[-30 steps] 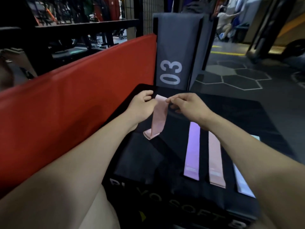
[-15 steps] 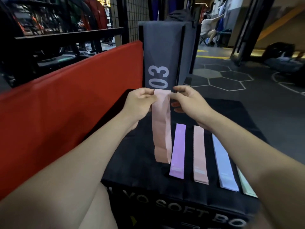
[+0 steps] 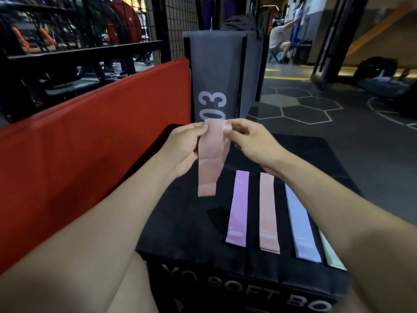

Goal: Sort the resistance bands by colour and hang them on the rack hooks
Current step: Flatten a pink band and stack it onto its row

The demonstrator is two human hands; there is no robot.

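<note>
A pink resistance band (image 3: 211,159) hangs in the air above the black soft box (image 3: 187,224). My left hand (image 3: 182,147) pinches its top left edge and my right hand (image 3: 250,141) pinches its top right edge, spreading the loop a little. Flat on the box lie a purple band (image 3: 238,208), a second pink band (image 3: 268,211), a pale blue band (image 3: 301,224) and a pale green band (image 3: 332,256), side by side; my right forearm covers part of the green one.
A red padded block (image 3: 90,141) stands along the left. A grey block marked 03 (image 3: 216,75) stands upright behind the box. Black wire racking (image 3: 79,41) is at the back left. A person sits far back (image 3: 279,39). Dark gym floor (image 3: 338,136) lies to the right.
Both hands lifted the pink band off the box and raised it, so it hangs free. Its top loop has spread open between my fingers.
</note>
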